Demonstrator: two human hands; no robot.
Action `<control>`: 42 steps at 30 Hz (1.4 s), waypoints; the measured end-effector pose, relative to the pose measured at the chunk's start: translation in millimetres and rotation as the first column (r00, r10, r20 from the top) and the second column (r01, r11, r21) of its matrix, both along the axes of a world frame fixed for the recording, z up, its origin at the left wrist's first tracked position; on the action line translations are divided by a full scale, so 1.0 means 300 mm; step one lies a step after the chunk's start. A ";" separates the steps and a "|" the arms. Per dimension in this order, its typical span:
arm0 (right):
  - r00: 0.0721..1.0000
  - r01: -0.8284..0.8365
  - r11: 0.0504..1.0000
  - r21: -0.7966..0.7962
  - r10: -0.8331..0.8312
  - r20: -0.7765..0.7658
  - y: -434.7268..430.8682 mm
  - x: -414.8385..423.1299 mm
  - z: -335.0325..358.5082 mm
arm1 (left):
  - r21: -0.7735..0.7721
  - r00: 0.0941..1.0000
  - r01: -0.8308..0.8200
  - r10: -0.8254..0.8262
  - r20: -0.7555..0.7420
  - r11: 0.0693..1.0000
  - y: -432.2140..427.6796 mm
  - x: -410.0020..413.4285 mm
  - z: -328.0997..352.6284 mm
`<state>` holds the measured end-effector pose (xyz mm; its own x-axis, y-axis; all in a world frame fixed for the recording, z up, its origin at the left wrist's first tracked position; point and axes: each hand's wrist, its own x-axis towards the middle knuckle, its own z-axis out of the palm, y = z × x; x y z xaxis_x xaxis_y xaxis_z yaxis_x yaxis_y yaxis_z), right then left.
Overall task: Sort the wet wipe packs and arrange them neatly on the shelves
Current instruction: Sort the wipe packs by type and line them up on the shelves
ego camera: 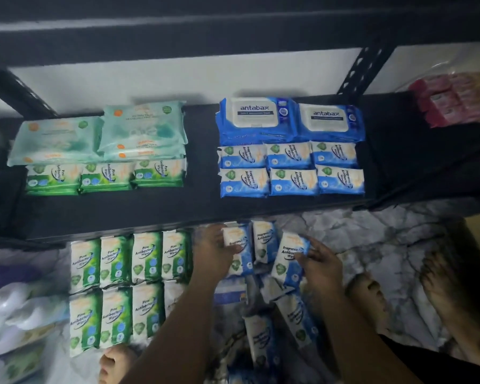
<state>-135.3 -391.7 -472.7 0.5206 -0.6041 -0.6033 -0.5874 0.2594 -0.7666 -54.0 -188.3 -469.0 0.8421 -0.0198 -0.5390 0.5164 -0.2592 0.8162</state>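
Packs sit just below the front edge of the black shelf [178, 212]. The left hand [215, 252] grips the left blue pack [237, 246]. The right hand [320, 260] pinches the right blue pack [287, 259], which is tilted. Both long axes point toward the shelf, and its blue rows [291, 170] lie straight above.

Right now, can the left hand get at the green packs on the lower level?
Probably yes: the green packs stand right beside the left hand, nothing between, but it grips a blue pack.

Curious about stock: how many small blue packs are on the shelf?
6 blue packs: two rows of three on the shelf, before the antabax packs. Others may hide beneath.
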 end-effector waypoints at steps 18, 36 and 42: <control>0.940 -0.342 0.933 -0.110 0.341 -0.033 0.023 0.223 -0.172 | 0.229 0.993 0.014 -0.041 0.114 0.973 -0.058 0.029 -0.216; 0.978 -0.182 0.973 -0.142 0.165 -0.124 -0.010 0.021 -0.224 | 0.427 0.987 0.085 -0.135 0.088 0.900 0.079 -0.122 -0.181; 0.974 -0.171 0.976 -0.136 0.146 -0.172 0.009 -0.140 -0.046 | 0.498 0.967 0.207 -0.253 0.026 0.842 0.109 -0.268 -0.093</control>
<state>-177.2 -389.1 -486.5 0.5209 -0.6113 -0.5958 -0.7300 0.0428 -0.6821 -134.4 -155.7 -496.9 0.8899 0.0271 -0.4554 0.3252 -0.7379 0.5914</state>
